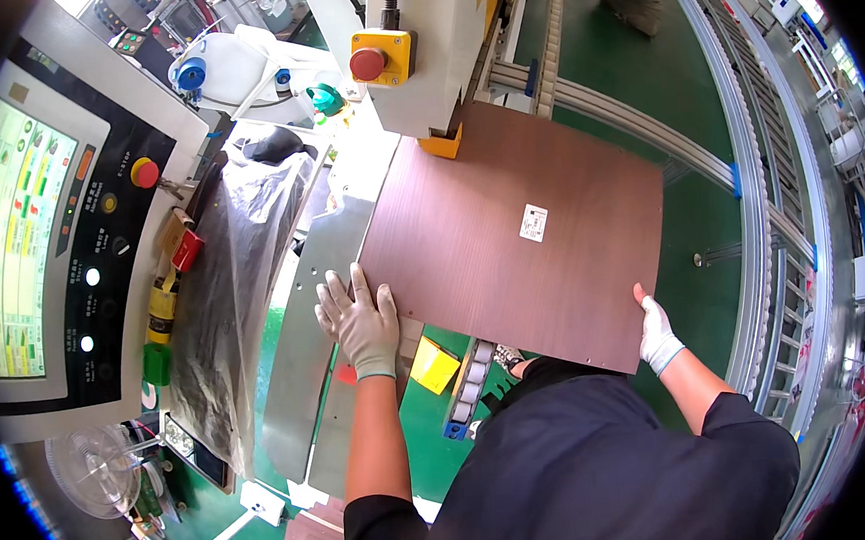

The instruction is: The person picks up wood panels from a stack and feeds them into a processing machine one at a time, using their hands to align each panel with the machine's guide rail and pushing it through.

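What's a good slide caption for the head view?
Gloved left hand spread at the left edge of a brown board with a white label, right hand on the board's right edge.

A plain, near-black short-sleeved top (587,470) fills the bottom centre of the frame, its loose left sleeve (383,532) and right sleeve (753,430) leaving the forearms bare. The left hand (361,327), left of centre, wears a thin off-white glove with a greenish-grey cuff (375,365); the right hand (654,331), right of centre, wears a whiter glove, its thumb tip uncovered.
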